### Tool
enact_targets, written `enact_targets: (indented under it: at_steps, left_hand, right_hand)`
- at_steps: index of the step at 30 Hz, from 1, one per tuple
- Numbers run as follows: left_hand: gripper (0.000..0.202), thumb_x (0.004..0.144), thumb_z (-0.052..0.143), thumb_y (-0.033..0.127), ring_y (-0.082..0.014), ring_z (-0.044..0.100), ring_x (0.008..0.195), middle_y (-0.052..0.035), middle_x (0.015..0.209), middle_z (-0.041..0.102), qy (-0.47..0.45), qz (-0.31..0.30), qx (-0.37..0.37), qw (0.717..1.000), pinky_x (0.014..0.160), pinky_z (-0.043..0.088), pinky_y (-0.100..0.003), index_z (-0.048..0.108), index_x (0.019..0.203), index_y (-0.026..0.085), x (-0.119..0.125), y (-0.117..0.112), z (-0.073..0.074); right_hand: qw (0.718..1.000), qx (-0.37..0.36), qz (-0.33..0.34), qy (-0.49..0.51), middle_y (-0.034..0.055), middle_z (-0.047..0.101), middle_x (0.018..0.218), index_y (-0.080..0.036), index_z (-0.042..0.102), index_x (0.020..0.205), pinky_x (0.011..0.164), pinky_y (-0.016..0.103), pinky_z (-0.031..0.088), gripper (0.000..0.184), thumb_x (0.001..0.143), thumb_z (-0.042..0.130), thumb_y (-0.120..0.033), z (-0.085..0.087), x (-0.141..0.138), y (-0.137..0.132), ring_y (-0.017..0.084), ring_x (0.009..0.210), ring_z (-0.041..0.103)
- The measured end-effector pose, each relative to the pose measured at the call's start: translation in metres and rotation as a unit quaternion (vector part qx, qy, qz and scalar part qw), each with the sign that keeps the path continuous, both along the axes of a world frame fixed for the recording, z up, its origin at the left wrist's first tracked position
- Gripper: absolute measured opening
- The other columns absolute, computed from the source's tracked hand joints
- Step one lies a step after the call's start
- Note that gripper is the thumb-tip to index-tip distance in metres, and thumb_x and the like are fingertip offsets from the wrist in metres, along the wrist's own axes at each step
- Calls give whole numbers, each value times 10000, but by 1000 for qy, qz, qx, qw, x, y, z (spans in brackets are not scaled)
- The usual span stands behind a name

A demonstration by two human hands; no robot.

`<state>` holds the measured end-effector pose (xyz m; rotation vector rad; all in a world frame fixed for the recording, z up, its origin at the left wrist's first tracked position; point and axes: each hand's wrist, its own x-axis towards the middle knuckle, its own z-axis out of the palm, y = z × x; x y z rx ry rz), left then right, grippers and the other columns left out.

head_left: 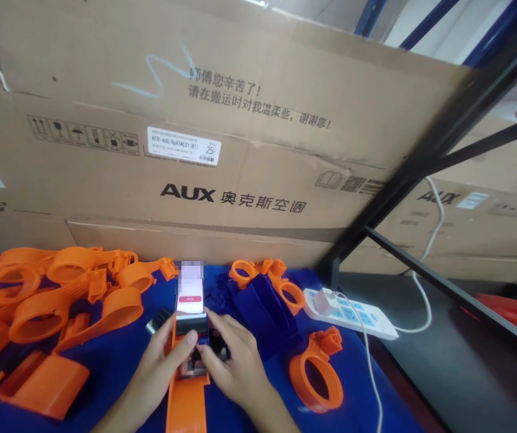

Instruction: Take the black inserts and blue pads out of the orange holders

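Observation:
My left hand (162, 364) and my right hand (231, 358) meet over an orange plastic tape-dispenser body (189, 394) lying on the blue table cover (109, 361). Both hands have their fingers closed round a dark small part (199, 355) at the dispenser's upper end. A phone (190, 294) with a lit screen leans just beyond the fingers. A pile of orange ring-shaped dispenser parts (55, 288) lies to the left. A dark blue plastic part (263, 310) sits to the right of the phone.
A white power strip (353, 313) with a white cable lies at the right. A single orange ring part (317, 376) sits near it. Large cardboard boxes (222, 132) stand behind. A black metal rack frame (421, 168) rises at the right.

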<state>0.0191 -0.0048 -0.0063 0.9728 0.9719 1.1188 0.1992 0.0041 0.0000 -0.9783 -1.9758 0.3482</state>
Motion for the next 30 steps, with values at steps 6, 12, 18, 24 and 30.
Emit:
enact_targets:
  at_steps: [6, 12, 18, 24, 30]
  left_hand:
    - [321, 908, 689, 524, -144, 526, 505, 26, 539, 573, 25, 21, -11, 999, 556, 457, -250, 616, 844, 218, 7, -1, 6]
    - [308, 887, 718, 496, -160, 517, 471, 21, 522, 583, 19, 17, -12, 1000, 534, 451, -265, 684, 990, 208, 5, 0, 12]
    - [313, 839, 770, 486, -160, 553, 454, 11, 516, 625, -36, 19, -44, 998, 550, 485, -264, 714, 952, 200, 6, -3, 11]
    - [412, 794, 793, 511, -136, 507, 338, 4, 423, 589, -143, -31, -189, 971, 387, 366, -203, 738, 1028, 177, -1, 7, 8]
    - [286, 816, 822, 404, -106, 513, 352, 21, 493, 613, -208, -49, -230, 949, 391, 373, -188, 770, 1012, 202, -6, 9, 26]
  right_hand:
    - [999, 25, 18, -28, 121, 767, 1010, -173, 393, 1593, 768, 386, 646, 620, 981, 492, -184, -8, -2, 0, 251, 856, 749]
    - [998, 24, 26, -54, 137, 774, 1021, -152, 281, 1641, 748, 378, 660, 627, 1027, 403, -171, -5, -4, -2, 243, 812, 756]
    - [999, 15, 21, -31, 98, 762, 914, -176, 305, 1639, 734, 353, 648, 609, 1045, 436, -207, -3, -3, -3, 218, 755, 733]
    - [998, -7, 54, 11, 103, 784, 1082, -232, 413, 1592, 842, 364, 649, 618, 1006, 604, -278, 7, 2, -4, 232, 917, 766]
    - [995, -27, 90, 17, 121, 708, 1362, -248, 469, 1555, 935, 371, 643, 554, 1011, 571, -206, 15, 2, -6, 249, 1120, 753]
